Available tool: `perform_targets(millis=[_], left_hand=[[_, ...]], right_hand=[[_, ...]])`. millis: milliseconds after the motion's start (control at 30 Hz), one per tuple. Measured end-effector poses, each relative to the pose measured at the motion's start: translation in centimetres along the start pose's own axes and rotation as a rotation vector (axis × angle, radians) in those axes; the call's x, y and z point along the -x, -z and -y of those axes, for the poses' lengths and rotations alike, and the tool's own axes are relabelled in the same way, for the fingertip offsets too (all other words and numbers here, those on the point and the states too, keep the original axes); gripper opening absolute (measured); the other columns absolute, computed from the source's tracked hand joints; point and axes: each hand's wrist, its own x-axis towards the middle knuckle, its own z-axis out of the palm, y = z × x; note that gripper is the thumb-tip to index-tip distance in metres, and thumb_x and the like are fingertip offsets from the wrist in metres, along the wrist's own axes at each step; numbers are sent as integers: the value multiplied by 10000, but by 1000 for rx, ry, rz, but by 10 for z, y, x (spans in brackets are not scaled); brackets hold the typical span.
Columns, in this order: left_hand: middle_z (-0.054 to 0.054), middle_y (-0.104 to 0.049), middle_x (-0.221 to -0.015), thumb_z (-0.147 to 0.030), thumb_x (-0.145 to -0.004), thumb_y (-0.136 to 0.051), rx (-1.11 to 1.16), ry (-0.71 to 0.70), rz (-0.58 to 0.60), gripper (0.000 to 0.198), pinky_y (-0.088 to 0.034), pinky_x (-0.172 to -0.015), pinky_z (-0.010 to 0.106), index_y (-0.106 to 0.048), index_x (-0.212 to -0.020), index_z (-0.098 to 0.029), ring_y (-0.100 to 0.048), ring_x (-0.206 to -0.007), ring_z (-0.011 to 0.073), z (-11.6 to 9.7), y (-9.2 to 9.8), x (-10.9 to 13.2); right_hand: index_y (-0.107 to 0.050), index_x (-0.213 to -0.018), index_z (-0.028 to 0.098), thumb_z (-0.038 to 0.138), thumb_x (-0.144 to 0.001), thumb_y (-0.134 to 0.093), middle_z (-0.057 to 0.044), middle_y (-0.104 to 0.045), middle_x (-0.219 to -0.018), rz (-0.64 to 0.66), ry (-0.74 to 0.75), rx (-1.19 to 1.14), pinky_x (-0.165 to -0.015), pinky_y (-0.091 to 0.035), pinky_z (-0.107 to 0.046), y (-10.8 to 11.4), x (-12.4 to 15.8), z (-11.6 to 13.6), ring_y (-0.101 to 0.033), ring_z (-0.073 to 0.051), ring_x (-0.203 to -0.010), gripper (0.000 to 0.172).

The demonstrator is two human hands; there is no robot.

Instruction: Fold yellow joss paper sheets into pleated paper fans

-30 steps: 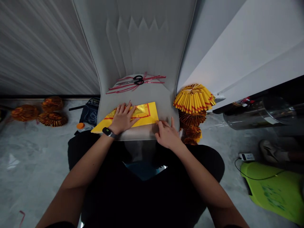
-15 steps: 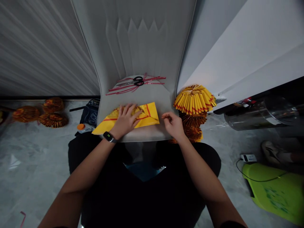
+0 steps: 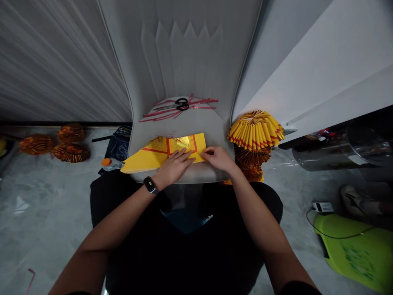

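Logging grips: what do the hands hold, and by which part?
Nothing is gripped: the left hand lies flat on the yellow joss paper; the right hand presses its near right edge.

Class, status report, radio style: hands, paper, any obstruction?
Left hand flat on folded yellow joss paper. Right hand at its edge. Scissors lie beyond, not touching.

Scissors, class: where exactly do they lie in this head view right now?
In the head view, the black-handled scissors lie on red strips at the far end of the grey seat, beyond the folded yellow paper under the left hand and right hand.
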Motion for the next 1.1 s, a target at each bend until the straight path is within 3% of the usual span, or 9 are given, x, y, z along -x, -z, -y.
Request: perform_targets(millis=[100, 233, 333, 500, 600, 700, 767, 900, 1100], left_hand=[[111, -576, -1576, -245, -1076, -484, -11, 12, -15, 406, -395, -1245, 500, -652, -1443, -195, -475, -1515, 299, 1, 7, -2], [151, -603, -1537, -499, -1055, -546, -30, 126, -46, 514, -427, -1199, 534, -659, -1433, -170, -529, -1448, 348, 9, 22, -4], [144, -555, -1587, -641, -1028, -511, -47, 193, -61, 654, -381, -1224, 571, -649, -1454, -164, -457, -1492, 398, 16, 28, -7], [131, -513, -1625, -605, -1044, -449, -128, 294, -114, 695, -180, -1285, 681, -540, -1564, -154, -297, -1573, 468, 21, 16, -8], [142, -477, -1650, -617, -1022, -478, -155, 342, -184, 735, -161, -1297, 665, -509, -1585, -145, -312, -1568, 472, 23, 6, -5], [131, -431, -1681, -683, -975, -531, -173, 377, -245, 756, -191, -1284, 672, -571, -1540, -182, -312, -1563, 491, 24, 2, -4], [146, -401, -1696, -707, -951, -559, -188, 394, -260, 777, -177, -1279, 691, -597, -1516, -175, -294, -1565, 509, 23, 3, -5], [156, -378, -1706, -686, -974, -538, -184, 392, -242, 748, -139, -1277, 723, -599, -1512, -170, -255, -1580, 509, 22, 5, -8], [145, -388, -1704, -516, -1032, -533, -154, 328, -225, 588, -121, -1255, 776, -602, -1509, -177, -255, -1573, 512, 23, 5, -5]], right_hand=[[-755, -833, 181, 434, -894, -718, -31, -760, -798, 5, -76, 131, -617, -423, -275, -3, 3, 9, -636, -167, -671, 263], [-724, -791, 195, 354, -898, -717, -16, -730, -758, 40, -74, 283, -575, -354, -274, -5, 2, 16, -568, -144, -616, 192], [-707, -739, 201, 291, -888, -697, -7, -712, -728, 108, -43, 310, -561, -338, -278, -2, 0, 21, -555, -140, -605, 175], [-689, -653, 207, 287, -874, -690, -7, -673, -647, 146, -46, 350, -561, -329, -298, 5, 1, 30, -538, -152, -589, 235], [-684, -655, 202, 238, -861, -683, -28, -704, -691, 138, -16, 380, -576, -347, -301, 6, 2, 37, -582, -167, -633, 209], [-701, -729, 186, 182, -864, -659, -44, -740, -774, 118, 29, 374, -604, -379, -285, 2, 5, 44, -630, -171, -700, 141], [-729, -881, 170, 242, -884, -701, -52, -756, -841, 127, 30, 303, -615, -413, -266, -1, 7, 46, -652, -165, -722, 77], [-653, -1241, 175, 526, -883, -783, -27, -740, -824, 255, -58, -1, -505, -460, -245, -9, 9, 43, -631, -136, -574, 518], [-622, -1266, 194, 467, -906, -788, -20, -703, -836, 297, -56, -222, -447, -533, -235, -14, 6, 28, -650, -136, -586, 481]])
